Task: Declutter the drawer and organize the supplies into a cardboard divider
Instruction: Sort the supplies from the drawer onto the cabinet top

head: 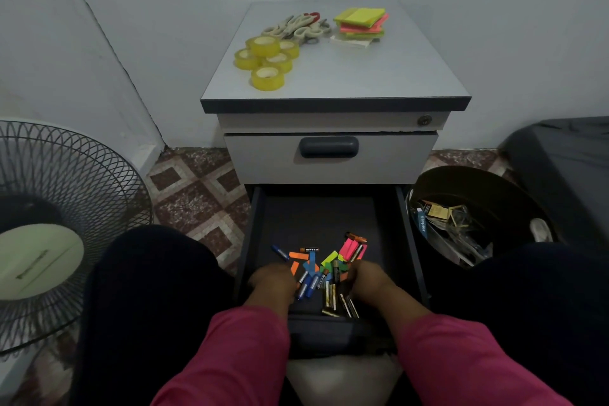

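The dark bottom drawer (316, 214) of the cabinet is pulled out in front of me. A heap of small supplies lies at its front: blue markers (308, 285), batteries (331, 298), coloured sticky flags (329, 259) and pink flags (352, 247). My left hand (272, 280) is down in the drawer with its fingers curled at the blue markers, which stick out from under it. On the right side of the heap, my right hand (365, 277) curls over batteries and flags; what it holds is hidden. No cardboard divider is in view.
On the cabinet top (362, 76) lie yellow tape rolls (267, 58), scissors (296, 26) and sticky note pads (361, 21). The upper drawer (329, 158) is closed. A bin with rubbish (461, 224) stands at the right, a fan (49, 234) at the left.
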Action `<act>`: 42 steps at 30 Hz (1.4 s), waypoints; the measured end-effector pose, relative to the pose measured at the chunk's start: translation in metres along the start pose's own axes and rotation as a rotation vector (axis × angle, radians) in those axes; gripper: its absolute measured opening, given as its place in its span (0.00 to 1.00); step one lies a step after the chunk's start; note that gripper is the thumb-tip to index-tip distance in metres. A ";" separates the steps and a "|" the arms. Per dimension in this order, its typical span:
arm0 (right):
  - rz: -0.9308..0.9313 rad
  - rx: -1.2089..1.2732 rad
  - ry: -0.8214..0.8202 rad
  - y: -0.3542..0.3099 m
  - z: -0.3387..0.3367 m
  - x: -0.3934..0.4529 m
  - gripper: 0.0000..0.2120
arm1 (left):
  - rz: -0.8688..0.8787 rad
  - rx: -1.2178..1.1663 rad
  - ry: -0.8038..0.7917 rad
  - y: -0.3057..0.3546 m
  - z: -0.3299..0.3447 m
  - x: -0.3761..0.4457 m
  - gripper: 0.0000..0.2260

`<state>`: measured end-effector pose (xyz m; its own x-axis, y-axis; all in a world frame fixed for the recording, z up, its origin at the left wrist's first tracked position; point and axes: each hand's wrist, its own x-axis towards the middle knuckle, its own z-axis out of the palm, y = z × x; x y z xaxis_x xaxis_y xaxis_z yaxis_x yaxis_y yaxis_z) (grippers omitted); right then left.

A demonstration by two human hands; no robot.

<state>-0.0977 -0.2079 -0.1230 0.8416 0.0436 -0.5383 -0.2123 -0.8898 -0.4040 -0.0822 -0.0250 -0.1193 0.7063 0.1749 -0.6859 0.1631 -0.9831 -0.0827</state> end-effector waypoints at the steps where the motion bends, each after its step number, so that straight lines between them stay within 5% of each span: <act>1: 0.008 -0.010 -0.003 0.000 0.000 0.000 0.11 | 0.016 0.002 -0.045 0.000 0.001 0.001 0.21; 3: 0.029 -0.048 -0.056 0.002 0.000 0.001 0.07 | 0.042 -0.032 -0.075 0.001 0.002 0.001 0.19; 7: 0.028 -0.102 -0.139 0.001 0.005 -0.001 0.15 | 0.046 -0.129 0.010 0.004 0.003 0.002 0.20; 17: -0.025 -0.065 -0.105 -0.003 0.005 -0.003 0.13 | 0.239 -0.514 0.217 0.012 -0.001 -0.001 0.11; 29: 0.031 -0.103 -0.036 -0.001 0.004 -0.002 0.17 | 0.218 -0.162 0.167 0.020 0.007 -0.009 0.14; 42: 0.007 -0.267 -0.251 -0.004 0.001 -0.007 0.17 | 0.228 0.005 0.072 0.017 0.015 -0.010 0.17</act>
<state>-0.1033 -0.2043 -0.1177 0.6857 0.1176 -0.7183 -0.0530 -0.9762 -0.2103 -0.0963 -0.0447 -0.1246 0.7720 -0.0484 -0.6338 -0.0095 -0.9979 0.0645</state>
